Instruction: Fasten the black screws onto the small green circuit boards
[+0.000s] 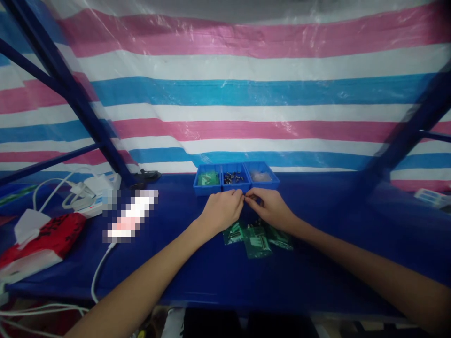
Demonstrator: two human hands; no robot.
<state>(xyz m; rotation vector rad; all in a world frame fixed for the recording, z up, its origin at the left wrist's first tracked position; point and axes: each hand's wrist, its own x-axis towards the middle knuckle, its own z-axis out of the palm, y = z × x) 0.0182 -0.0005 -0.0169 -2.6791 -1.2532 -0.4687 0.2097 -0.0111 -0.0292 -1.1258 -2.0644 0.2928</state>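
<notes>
My left hand (pixel 225 209) and my right hand (pixel 267 204) meet fingertip to fingertip over the blue table. Both are closed in a pinch, and whatever sits between the fingers is too small to name. Just below them lie several small green-tinted plastic bags (pixel 258 243) with small parts inside, partly covered by my hands. Right behind my hands stand three joined blue bins. The left bin (pixel 207 188) holds green bags, the middle bin (pixel 236 188) small dark metallic parts, and the right bin (pixel 263 184) a clear, whitish plastic heap.
On the left lie a lit, blurred-out phone (pixel 132 216) with a white cable (pixel 96 277), a power strip (pixel 105 195) with chargers, and a red bag (pixel 66 234). Blue frame posts (pixel 84 112) rise at both sides, before a striped plastic sheet (pixel 246 94).
</notes>
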